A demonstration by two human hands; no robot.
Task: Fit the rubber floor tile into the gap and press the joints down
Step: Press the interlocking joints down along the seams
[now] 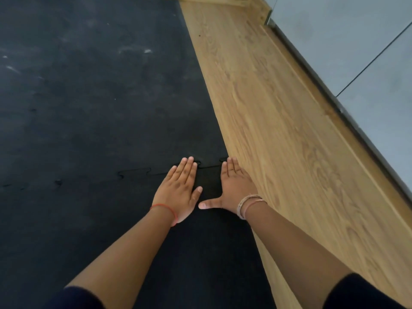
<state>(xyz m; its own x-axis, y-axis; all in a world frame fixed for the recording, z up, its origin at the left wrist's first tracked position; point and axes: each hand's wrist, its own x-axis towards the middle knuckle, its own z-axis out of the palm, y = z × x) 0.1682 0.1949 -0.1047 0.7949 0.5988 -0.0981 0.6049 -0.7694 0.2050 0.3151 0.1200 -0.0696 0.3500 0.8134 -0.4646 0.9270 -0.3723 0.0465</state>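
Both hands, left hand (179,190) and right hand (234,186), lie flat, palms open on the rubber floor tile (209,184) beside the wood floor (278,130); we judge it seated, far joint (207,166) probably still needing pressing.

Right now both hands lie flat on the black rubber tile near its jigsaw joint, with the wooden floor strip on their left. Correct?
Not quite: in the head view the wooden floor strip runs on their right. Left hand and right hand do lie flat on the black rubber tile near the jigsaw joint.
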